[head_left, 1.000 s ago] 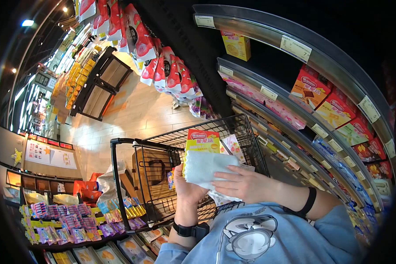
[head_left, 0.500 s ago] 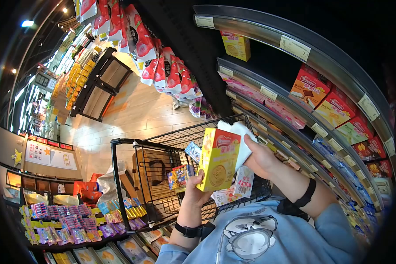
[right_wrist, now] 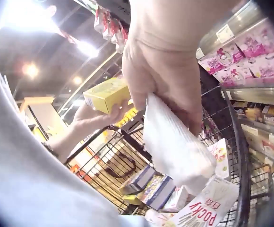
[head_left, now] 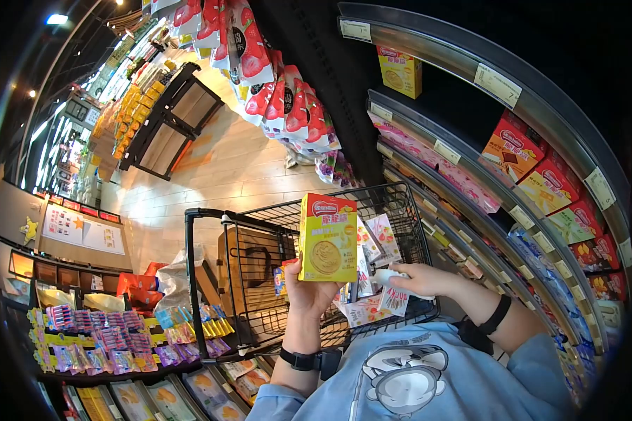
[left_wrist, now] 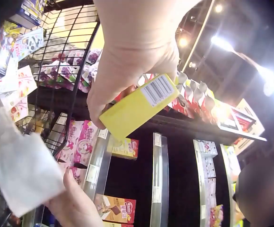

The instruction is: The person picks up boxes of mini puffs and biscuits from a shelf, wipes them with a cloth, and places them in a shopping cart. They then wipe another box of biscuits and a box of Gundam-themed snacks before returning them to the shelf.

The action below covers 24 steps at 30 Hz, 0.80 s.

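Note:
My left hand (head_left: 309, 298) grips the lower end of a yellow and red biscuit box (head_left: 328, 238), upright with its printed front toward the head camera. In the left wrist view, the end with the barcode shows on the box (left_wrist: 134, 111). A white cloth (right_wrist: 172, 142) hangs bunched from my right hand (right_wrist: 167, 80), pinched between thumb and fingers, apart from the box. Below both hands, the black wire shopping cart (head_left: 260, 223) contains a white Pocky box (right_wrist: 210, 205) and several other packets, partly hidden behind the box and hands.
Shelves with price tags (head_left: 498, 85) curve along the right, bearing red snack boxes (head_left: 510, 151). Bags with strawberry pictures (head_left: 249, 52) hang beyond the cart. Small candy packs (head_left: 112, 340) line a display at lower left. A brown carton (head_left: 242, 263) shows behind the cart's wires.
The cloth first covered the box, then lay against its side; now the right hand has drawn it away, lower and toward the cart. The left hand has turned the box front-on.

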### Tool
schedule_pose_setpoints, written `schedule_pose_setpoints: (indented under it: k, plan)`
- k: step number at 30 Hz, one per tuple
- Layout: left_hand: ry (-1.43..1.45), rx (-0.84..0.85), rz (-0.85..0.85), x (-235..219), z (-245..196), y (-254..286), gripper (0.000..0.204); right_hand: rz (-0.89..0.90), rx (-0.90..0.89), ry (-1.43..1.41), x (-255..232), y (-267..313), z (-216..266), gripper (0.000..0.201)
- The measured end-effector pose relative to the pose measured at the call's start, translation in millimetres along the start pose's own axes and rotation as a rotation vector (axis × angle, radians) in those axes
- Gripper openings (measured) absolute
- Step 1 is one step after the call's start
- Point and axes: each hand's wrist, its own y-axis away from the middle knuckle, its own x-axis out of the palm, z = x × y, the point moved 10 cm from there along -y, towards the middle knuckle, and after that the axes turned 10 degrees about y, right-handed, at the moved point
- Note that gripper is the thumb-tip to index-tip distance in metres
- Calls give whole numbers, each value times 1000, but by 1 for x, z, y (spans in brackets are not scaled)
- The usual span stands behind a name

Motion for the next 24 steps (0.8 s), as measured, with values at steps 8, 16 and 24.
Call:
schedule_pose_setpoints:
  k: [8, 16, 24]
  plan:
    - [16, -67, 11, 10, 15, 3, 78, -355, -163, -460, -64, 10, 63, 61]
    - [-64, -224, 14, -7, 27, 10, 78, -253, -129, -984, -71, 9, 70, 55]
    - [-758, 32, -38, -1, 10, 1, 52, -532, -170, -744, -93, 20, 51, 54]
